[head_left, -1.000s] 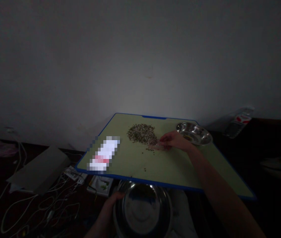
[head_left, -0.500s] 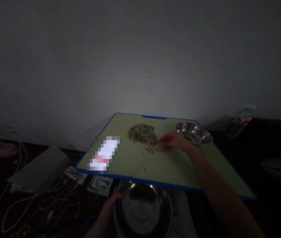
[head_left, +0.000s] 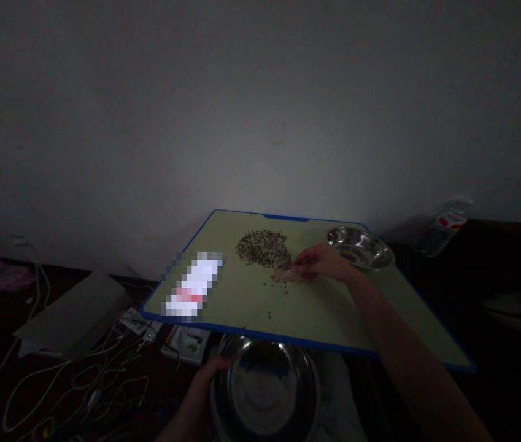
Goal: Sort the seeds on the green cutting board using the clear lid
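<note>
On a pale green board (head_left: 334, 313) with a blue edge lies a spread heap of small dark and light grains (head_left: 262, 248). My right hand (head_left: 318, 263) has its fingers closed on a thin see-through, pinkish piece of plastic (head_left: 285, 272) at the heap's near right side; its exact kind is unclear. Below the board's front edge, my left hand (head_left: 207, 374) grips the left rim of a shiny metal bowl (head_left: 264, 393), its fingers partly hidden. A second metal bowl (head_left: 373, 252) stands on the board, just behind my right hand.
A blurred-out bright phone-like slab (head_left: 193, 287) lies on the board's left. A plastic bottle (head_left: 447, 226) leans at the right. Down on the left are a grey box (head_left: 73, 313), tangled white cables (head_left: 99, 374) and a pink bag (head_left: 5, 274). A wall rises behind the board.
My right hand and the plastic piece have shifted very slightly at the heap's edge, and a few loose grains lie a little nearer me. The left hand and its bowl stay put.
</note>
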The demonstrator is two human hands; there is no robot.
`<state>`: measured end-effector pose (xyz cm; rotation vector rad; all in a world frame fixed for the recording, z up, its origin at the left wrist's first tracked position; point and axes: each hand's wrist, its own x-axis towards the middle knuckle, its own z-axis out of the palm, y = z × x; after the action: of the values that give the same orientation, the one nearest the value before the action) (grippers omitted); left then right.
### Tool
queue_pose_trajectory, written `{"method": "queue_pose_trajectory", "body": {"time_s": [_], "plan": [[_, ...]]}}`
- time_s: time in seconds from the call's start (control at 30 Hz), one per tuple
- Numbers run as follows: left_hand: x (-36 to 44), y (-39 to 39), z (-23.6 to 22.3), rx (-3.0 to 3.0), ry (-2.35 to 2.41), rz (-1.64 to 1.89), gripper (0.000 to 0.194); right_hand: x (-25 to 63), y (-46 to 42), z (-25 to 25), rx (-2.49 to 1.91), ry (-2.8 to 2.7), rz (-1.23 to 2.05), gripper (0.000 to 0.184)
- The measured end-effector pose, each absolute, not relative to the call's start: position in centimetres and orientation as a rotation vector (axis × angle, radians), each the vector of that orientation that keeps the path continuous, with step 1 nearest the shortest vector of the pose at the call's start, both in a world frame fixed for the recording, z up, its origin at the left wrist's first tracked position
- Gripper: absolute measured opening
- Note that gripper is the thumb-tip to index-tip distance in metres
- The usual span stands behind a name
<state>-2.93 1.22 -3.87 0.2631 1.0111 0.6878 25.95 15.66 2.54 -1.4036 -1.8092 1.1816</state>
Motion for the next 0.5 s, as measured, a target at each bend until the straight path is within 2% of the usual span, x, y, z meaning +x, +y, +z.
{"method": "queue_pose_trajectory", "body": {"time_s": [0.2,0.5], "plan": [[-2.93,1.53,-3.83,0.243,1.002,0.686,0.022,25.85,15.65,2.59,-1.426,-1.798,1.148,0.036],[-3.06,1.75,-4.0,0.269,0.944,0.685,0.016,25.85,15.7,2.35,-1.395,-1.775,1.216,0.033]]}}
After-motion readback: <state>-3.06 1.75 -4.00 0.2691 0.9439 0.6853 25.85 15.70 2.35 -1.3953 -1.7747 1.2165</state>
